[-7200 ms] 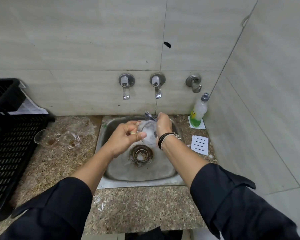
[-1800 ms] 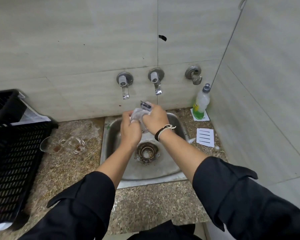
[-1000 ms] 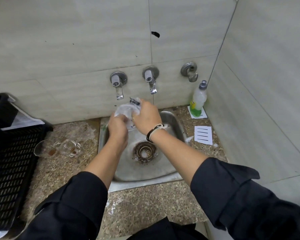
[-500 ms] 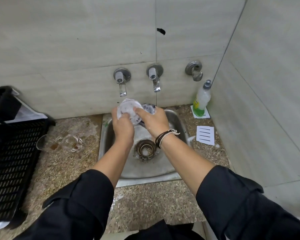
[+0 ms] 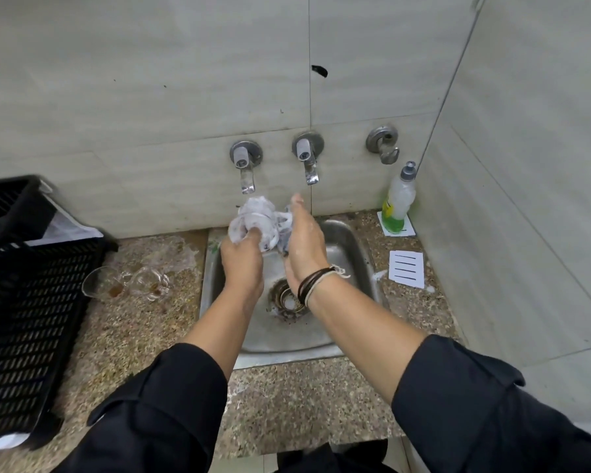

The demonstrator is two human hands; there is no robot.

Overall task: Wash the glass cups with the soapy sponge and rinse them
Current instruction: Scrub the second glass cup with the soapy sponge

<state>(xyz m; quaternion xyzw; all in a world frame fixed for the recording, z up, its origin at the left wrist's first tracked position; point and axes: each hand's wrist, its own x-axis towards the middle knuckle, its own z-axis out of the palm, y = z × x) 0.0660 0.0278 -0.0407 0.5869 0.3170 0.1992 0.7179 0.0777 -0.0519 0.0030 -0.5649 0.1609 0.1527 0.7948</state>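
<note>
Over the steel sink (image 5: 364, 264), my left hand (image 5: 241, 259) grips a foam-covered glass cup (image 5: 253, 218) just below the left tap (image 5: 244, 172). My right hand (image 5: 304, 245) holds a dark sponge (image 5: 284, 238) against the cup's right side, thumb pointing up; its fingers are hidden behind the cup. On the wet counter to the left lie two more glass cups (image 5: 103, 283) (image 5: 151, 283) with brown dregs in them.
A second tap (image 5: 308, 162) and a wall hook (image 5: 384, 145) are on the tiled wall. A bottle of green dish soap (image 5: 398, 203) stands in the right corner beside a lined paper card (image 5: 406, 273). A black plastic crate (image 5: 28, 302) fills the left counter.
Both hands have lifted the cup from low in the sink up to just under the left tap. The cup has turned in my left hand and carries more foam.
</note>
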